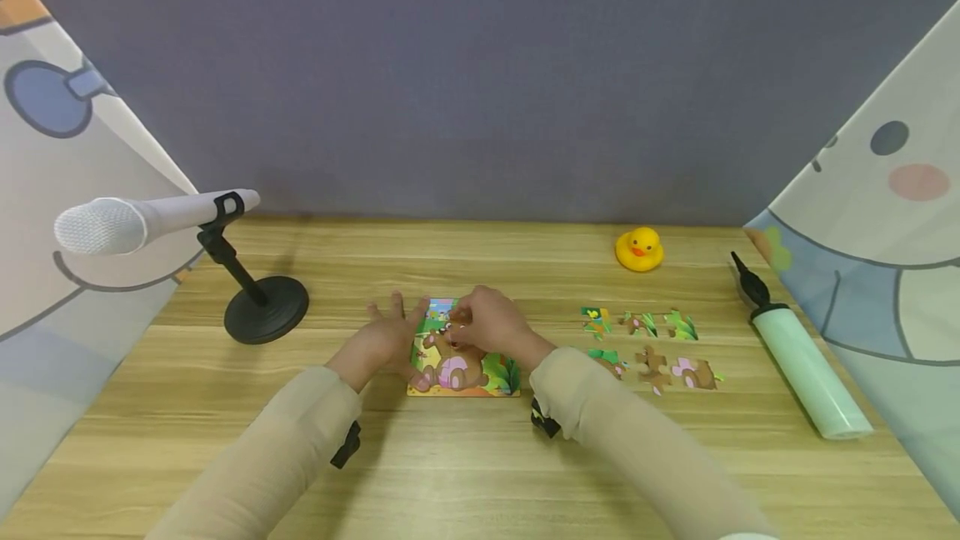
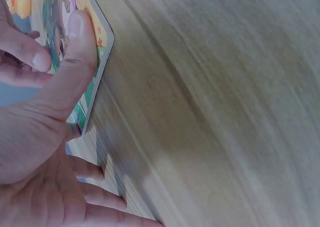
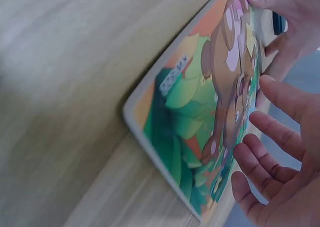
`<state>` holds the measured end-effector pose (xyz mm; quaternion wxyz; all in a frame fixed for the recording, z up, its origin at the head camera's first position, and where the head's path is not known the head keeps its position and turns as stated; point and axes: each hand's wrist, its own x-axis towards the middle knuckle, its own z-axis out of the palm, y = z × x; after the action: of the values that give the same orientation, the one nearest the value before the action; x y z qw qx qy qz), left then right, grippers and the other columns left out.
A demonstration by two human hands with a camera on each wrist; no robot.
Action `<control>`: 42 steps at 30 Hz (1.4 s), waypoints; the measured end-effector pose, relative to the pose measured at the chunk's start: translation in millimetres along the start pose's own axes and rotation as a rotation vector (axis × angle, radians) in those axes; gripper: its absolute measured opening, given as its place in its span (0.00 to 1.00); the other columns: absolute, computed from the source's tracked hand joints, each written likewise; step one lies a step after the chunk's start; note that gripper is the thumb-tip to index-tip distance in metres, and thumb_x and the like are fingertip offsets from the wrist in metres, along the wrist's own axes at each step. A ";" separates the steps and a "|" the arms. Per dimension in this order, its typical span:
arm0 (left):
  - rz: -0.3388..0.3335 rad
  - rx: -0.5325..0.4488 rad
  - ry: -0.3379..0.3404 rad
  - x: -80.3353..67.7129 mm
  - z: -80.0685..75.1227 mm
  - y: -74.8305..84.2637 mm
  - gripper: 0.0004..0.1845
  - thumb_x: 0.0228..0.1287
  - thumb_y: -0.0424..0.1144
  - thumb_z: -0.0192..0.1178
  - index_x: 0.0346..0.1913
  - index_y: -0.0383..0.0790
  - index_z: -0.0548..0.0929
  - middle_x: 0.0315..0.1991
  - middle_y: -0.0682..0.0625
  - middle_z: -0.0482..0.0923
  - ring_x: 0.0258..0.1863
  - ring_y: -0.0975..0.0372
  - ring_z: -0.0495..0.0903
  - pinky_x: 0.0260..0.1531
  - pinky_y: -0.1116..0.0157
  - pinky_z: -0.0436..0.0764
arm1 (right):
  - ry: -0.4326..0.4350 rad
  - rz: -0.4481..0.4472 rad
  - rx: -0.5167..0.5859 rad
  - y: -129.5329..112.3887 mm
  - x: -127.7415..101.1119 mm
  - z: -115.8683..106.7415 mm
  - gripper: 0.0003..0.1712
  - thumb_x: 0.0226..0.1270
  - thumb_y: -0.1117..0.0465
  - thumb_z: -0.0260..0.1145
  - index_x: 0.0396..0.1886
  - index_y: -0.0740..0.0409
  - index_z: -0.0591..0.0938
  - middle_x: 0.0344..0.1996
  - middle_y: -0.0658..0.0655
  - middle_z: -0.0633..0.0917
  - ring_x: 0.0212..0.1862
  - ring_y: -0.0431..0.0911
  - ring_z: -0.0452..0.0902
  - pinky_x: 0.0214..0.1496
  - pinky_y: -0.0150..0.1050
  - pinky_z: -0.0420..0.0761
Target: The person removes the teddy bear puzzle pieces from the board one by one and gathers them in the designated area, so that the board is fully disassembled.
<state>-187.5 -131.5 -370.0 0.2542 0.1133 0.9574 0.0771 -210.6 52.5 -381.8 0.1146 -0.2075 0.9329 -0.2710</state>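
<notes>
Two hands at a bear puzzle board on the bench
Left hand (image 1: pixel 386 338) lies spread, thumb pressing the puzzle board (image 1: pixel 480 377); right hand (image 1: pixel 491 325) hovers above it, fingers loosely spread, holding nothing visible.

Matt wood-grain table (image 1: pixel 225 407), glossy printed puzzle board (image 3: pixel 195 117), probably card, rubbery duck (image 1: pixel 639 249)

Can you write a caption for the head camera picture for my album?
Two hands working on a colourful bear jigsaw board on a wooden table, loose pieces nearby.
</notes>
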 end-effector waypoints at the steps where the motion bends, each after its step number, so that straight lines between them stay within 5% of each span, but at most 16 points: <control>1: -0.001 0.007 -0.001 0.3 0.1 -0.1 0.72 0.41 0.56 0.79 0.82 0.37 0.42 0.76 0.19 0.33 0.68 0.17 0.43 0.52 0.30 0.74 | -0.003 0.009 -0.014 -1.9 1.4 1.3 0.13 0.65 0.56 0.75 0.46 0.57 0.90 0.43 0.54 0.89 0.44 0.46 0.83 0.45 0.42 0.85; 7: -0.010 0.038 0.000 1.4 0.1 0.3 0.72 0.41 0.57 0.79 0.82 0.37 0.43 0.76 0.19 0.35 0.68 0.17 0.45 0.52 0.32 0.76 | 0.004 0.054 -0.114 -9.3 6.0 8.7 0.09 0.65 0.54 0.75 0.41 0.52 0.91 0.40 0.52 0.83 0.39 0.42 0.76 0.32 0.35 0.79; 17: -0.011 0.046 0.011 2.1 -0.6 2.0 0.72 0.40 0.57 0.79 0.82 0.38 0.44 0.76 0.19 0.36 0.68 0.18 0.45 0.51 0.33 0.78 | 0.052 0.061 -0.150 -13.2 8.9 13.6 0.11 0.62 0.55 0.77 0.41 0.55 0.88 0.38 0.52 0.80 0.35 0.43 0.76 0.37 0.39 0.81; 23: -0.002 0.044 0.017 1.0 -0.9 1.6 0.72 0.39 0.57 0.80 0.82 0.36 0.45 0.75 0.18 0.37 0.67 0.17 0.46 0.51 0.31 0.76 | 0.048 0.066 -0.279 -12.9 11.5 12.4 0.31 0.60 0.46 0.78 0.59 0.55 0.83 0.53 0.58 0.81 0.52 0.51 0.79 0.52 0.49 0.81; 27: 0.000 0.052 0.016 0.4 -0.9 1.7 0.72 0.39 0.57 0.80 0.82 0.36 0.45 0.75 0.18 0.37 0.67 0.17 0.46 0.50 0.32 0.77 | 0.016 0.076 -0.299 -12.6 12.9 11.1 0.33 0.62 0.45 0.76 0.63 0.53 0.82 0.58 0.59 0.79 0.58 0.53 0.77 0.57 0.51 0.79; 33: 0.001 0.027 0.014 0.6 -0.7 1.9 0.73 0.39 0.57 0.80 0.82 0.35 0.43 0.75 0.18 0.35 0.68 0.17 0.44 0.51 0.30 0.75 | 0.008 0.099 -0.295 -14.1 13.6 9.0 0.31 0.60 0.45 0.78 0.59 0.54 0.82 0.55 0.58 0.80 0.56 0.52 0.77 0.57 0.51 0.79; 42: -0.019 0.033 0.002 0.0 -1.8 2.1 0.73 0.40 0.57 0.80 0.81 0.32 0.42 0.75 0.18 0.35 0.69 0.18 0.44 0.55 0.31 0.73 | 0.047 0.052 -0.278 -13.4 11.3 12.5 0.12 0.61 0.49 0.78 0.35 0.51 0.88 0.35 0.50 0.78 0.41 0.46 0.76 0.45 0.45 0.78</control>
<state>-188.1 -129.6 -368.0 0.2521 0.1083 0.9598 0.0592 -212.2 31.4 -386.0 0.0700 -0.1906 0.9690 -0.1409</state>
